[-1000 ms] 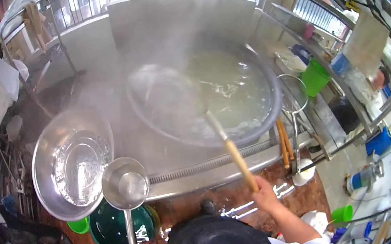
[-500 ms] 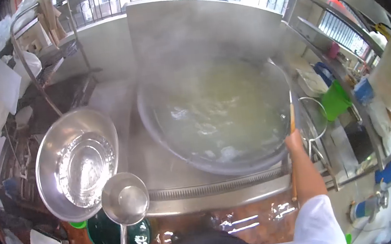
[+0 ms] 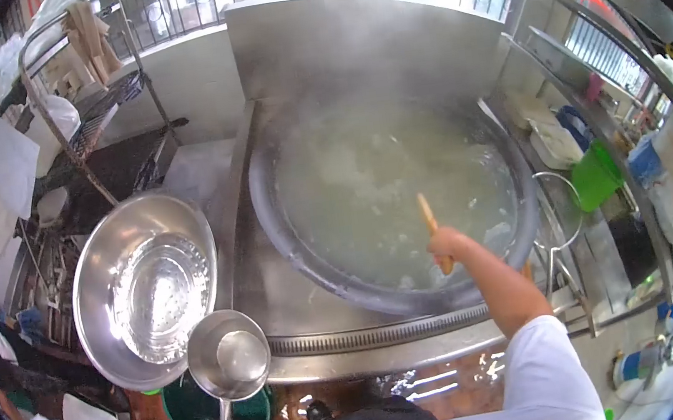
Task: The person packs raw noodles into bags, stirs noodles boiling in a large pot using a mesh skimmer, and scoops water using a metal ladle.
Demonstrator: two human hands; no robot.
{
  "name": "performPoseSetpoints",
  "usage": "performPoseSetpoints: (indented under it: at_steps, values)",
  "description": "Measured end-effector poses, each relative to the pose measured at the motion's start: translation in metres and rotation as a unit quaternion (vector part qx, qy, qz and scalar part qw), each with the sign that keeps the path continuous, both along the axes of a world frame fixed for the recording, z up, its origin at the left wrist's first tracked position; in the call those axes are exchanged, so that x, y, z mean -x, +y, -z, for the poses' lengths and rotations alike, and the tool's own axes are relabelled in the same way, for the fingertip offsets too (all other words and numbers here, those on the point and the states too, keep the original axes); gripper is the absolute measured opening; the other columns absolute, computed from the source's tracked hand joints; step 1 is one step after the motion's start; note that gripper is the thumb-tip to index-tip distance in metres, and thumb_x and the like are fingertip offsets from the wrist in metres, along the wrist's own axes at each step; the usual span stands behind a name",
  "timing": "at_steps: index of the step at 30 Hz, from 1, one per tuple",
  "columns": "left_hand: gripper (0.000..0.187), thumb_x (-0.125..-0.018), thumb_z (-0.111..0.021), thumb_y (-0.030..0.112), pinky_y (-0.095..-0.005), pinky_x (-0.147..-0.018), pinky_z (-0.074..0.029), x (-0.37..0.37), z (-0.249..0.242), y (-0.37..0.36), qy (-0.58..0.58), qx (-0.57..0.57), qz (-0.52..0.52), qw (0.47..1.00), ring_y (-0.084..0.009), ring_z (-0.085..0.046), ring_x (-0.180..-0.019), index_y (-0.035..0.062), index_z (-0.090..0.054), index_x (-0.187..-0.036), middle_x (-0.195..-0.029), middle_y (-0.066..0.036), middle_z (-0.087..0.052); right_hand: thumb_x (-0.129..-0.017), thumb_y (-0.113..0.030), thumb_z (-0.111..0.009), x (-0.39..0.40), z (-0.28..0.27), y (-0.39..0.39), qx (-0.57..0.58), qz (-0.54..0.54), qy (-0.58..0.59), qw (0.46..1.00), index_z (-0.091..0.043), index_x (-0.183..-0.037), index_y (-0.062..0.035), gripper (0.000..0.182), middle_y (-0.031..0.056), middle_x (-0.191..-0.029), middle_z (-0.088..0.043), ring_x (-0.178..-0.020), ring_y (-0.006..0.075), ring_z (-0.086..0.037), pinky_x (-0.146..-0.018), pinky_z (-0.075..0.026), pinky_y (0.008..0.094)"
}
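My right hand (image 3: 449, 246) is closed around the wooden handle (image 3: 428, 214) of a long tool, above the near right part of a large round cauldron (image 3: 310, 272). Cloudy, greenish water (image 3: 367, 181) fills the cauldron and steams. The tool's far end cannot be made out in the water. My left hand is out of sight. To the left stands a wide metal basin (image 3: 94, 290), tilted and shiny. In front of it sits a metal saucepan-like dipper (image 3: 241, 360), handle toward me, over a dark green bucket (image 3: 178, 414).
A metal rack (image 3: 133, 42) holds bags and cloths at the back left. At right are a metal ring stand (image 3: 578, 205), a bright green container (image 3: 597, 178) and metal shelving (image 3: 642, 231). A drain grate (image 3: 369, 334) runs along the stove's front edge.
My right hand has moved left from the cauldron's right rim to over the water, carrying the tool. Its metal shaft, visible before, is hidden now. The view has shifted slightly.
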State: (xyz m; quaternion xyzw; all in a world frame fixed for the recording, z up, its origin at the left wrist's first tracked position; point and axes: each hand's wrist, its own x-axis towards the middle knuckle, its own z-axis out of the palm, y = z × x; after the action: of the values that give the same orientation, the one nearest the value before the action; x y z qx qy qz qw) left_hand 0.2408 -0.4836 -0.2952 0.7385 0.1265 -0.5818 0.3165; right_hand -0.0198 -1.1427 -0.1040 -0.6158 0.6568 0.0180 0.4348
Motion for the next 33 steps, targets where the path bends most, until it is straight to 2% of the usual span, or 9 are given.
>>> performPoseSetpoints:
  at_steps: [6,10,13,15,22,27,31,32,33]
  values:
    - [0.031,-0.081,-0.056,0.037,-0.0367,-0.050,-0.048,-0.016,0.014,0.003,-0.004,0.013,0.028,1.000,-0.0237,-0.058,-0.055,0.0086,-0.062,-0.092,-0.070,-0.007,-0.060,-0.076,-0.010,-0.058,-0.007,0.000,0.058,-0.122,-0.037,-0.180,0.975,-0.054,-0.086,-0.0034,0.013,0.0056,-0.063,-0.052,-0.053,0.0169,-0.055,-0.045,-0.046,0.0328]
    - [0.031,-0.081,-0.055,0.037,-0.0366,-0.050,-0.048,-0.036,0.033,0.010,-0.015,0.039,0.058,0.997,-0.0239,-0.058,-0.055,0.0082,-0.062,-0.093,-0.070,-0.007,-0.061,-0.079,-0.012,-0.060,0.005,-0.032,0.122,-0.220,0.057,-0.325,0.918,-0.049,-0.098,-0.0053,0.022,0.0008,-0.068,-0.049,-0.051,0.0119,-0.050,-0.046,-0.045,0.0279]
    - [0.031,-0.081,-0.055,0.036,-0.0366,-0.050,-0.048,-0.060,0.087,0.034,-0.042,0.093,0.103,0.989,-0.0240,-0.058,-0.055,0.0079,-0.062,-0.093,-0.070,-0.007,-0.061,-0.079,-0.013,-0.061,0.023,-0.042,0.162,-0.282,0.062,-0.410,0.865,-0.048,-0.103,-0.0063,0.028,0.0000,-0.068,-0.049,-0.052,0.0099,-0.050,-0.046,-0.045,0.0262]
    - [0.030,-0.082,-0.056,0.034,-0.0364,-0.048,-0.048,-0.068,0.074,0.021,-0.069,0.080,0.103,0.989,-0.0232,-0.058,-0.055,0.0061,-0.061,-0.091,-0.071,-0.008,-0.061,-0.079,-0.013,-0.060,0.038,-0.044,0.188,-0.283,0.067,-0.440,0.850,-0.047,-0.110,-0.0057,0.034,-0.0007,-0.068,-0.048,-0.052,0.0084,-0.050,-0.045,-0.044,0.0244]
    - [0.028,-0.083,-0.056,0.030,-0.0357,-0.044,-0.042,-0.067,0.010,-0.030,-0.019,0.032,0.082,0.996,-0.0217,-0.059,-0.057,0.0096,-0.057,-0.102,-0.075,-0.009,-0.062,-0.080,-0.012,-0.060,0.077,-0.072,0.272,-0.294,0.108,-0.428,0.848,-0.044,-0.123,-0.0074,0.046,-0.0008,-0.065,-0.047,-0.047,0.0099,-0.047,-0.044,-0.043,0.0237]
    - [0.028,-0.085,-0.052,0.034,-0.0387,-0.050,-0.043,-0.075,0.064,0.003,0.089,0.080,0.073,0.990,-0.0201,-0.059,-0.062,0.0135,-0.056,-0.103,-0.078,-0.007,-0.064,-0.080,-0.008,-0.061,0.088,-0.083,0.320,-0.256,0.088,-0.364,0.891,-0.044,-0.122,-0.0066,0.046,0.0012,-0.067,-0.052,-0.050,0.0099,-0.050,-0.047,-0.044,0.0239]
    - [0.030,-0.084,-0.051,0.039,-0.0386,-0.052,-0.044,-0.065,0.033,0.001,0.076,0.015,0.119,0.990,-0.0196,-0.058,-0.061,0.0155,-0.056,-0.102,-0.079,-0.006,-0.063,-0.081,-0.006,-0.061,0.104,-0.044,0.354,-0.128,0.023,-0.323,0.937,-0.046,-0.120,-0.0047,0.042,0.0044,-0.074,-0.057,-0.060,0.0099,-0.056,-0.055,-0.046,0.0230]
    - [0.030,-0.086,-0.047,0.041,-0.0384,-0.053,-0.045,-0.072,0.044,0.009,0.083,0.064,0.160,0.981,-0.0199,-0.059,-0.063,0.0175,-0.056,-0.102,-0.081,-0.005,-0.063,-0.079,-0.009,-0.063,0.106,-0.035,0.362,-0.099,0.054,-0.314,0.943,-0.050,-0.117,-0.0054,0.040,0.0063,-0.080,-0.060,-0.069,0.0112,-0.058,-0.062,-0.047,0.0250]
    - [0.028,-0.087,-0.048,0.038,-0.0383,-0.053,-0.046,-0.085,0.059,0.014,0.190,0.092,0.088,0.974,-0.0199,-0.059,-0.063,0.0174,-0.056,-0.103,-0.081,-0.005,-0.063,-0.078,-0.009,-0.064,0.110,-0.024,0.368,-0.058,0.046,-0.278,0.958,-0.052,-0.116,-0.0062,0.040,0.0064,-0.082,-0.060,-0.072,0.0119,-0.058,-0.064,-0.047,0.0263]
